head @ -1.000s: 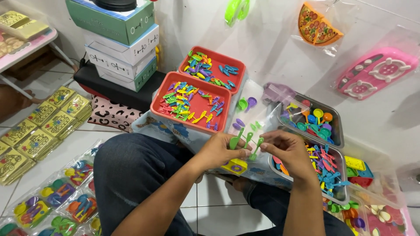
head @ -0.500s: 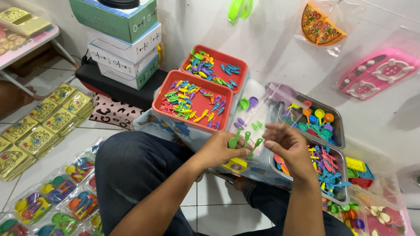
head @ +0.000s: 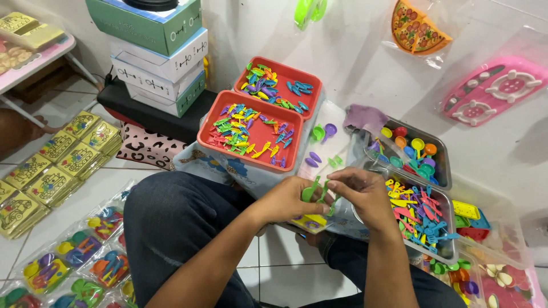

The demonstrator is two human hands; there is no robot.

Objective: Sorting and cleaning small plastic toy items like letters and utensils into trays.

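I see both hands meeting over my lap, just in front of the cloth-covered board. My left hand point(head: 288, 199) is curled, its thumb and fingertips pinching a small green toy spoon point(head: 310, 191) that sticks up out of the pinch toward the trays. My right hand point(head: 365, 191) sits just beside it, fingers bent and pressed together on a thin green piece point(head: 330, 201), whose lower end pokes out below the fingertips (it is too small for me to say which utensil it is). The two green pieces nearly touch between the hands, above a yellow card point(head: 311, 221) lying on the cloth.

Beyond the hands stands a red tray point(head: 208, 128) with mixed little coloured utensils, and a second red tray point(head: 311, 85) behind it. To the right, touching my right wrist, is a metal tray point(head: 451, 251) of tiny cutlery, with another metal tray point(head: 442, 154) of round spoons beyond it. Loose purple and green spoons point(head: 322, 133) lie on the cloth between the trays. Packed toy sets in clear bags point(head: 80, 256) lie on the floor at my left.
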